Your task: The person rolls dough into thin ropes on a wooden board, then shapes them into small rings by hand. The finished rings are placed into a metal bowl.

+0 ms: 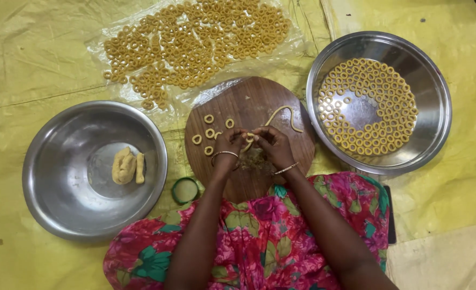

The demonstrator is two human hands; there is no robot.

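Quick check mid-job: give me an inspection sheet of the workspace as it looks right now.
Surface: yellow sheet on the floor, wrinkled; round wooden board in the middle.
Job's things: dough rope and five loose dough rings on the board; dough lumps in the left steel bowl; ring rows in the right steel tray; ring pile on clear plastic sheet.
Clutter: green round lid by the board.
Hands: left hand and right hand pinch a dough piece together.
Cables: nothing seen.
Surroundings: dark flat object at right, partly hidden.

Soft, even light fills the frame; glare streaks the steel bowl (60,177) at left and the plastic sheet (281,53) above, shadows faint, focus slightly soft.
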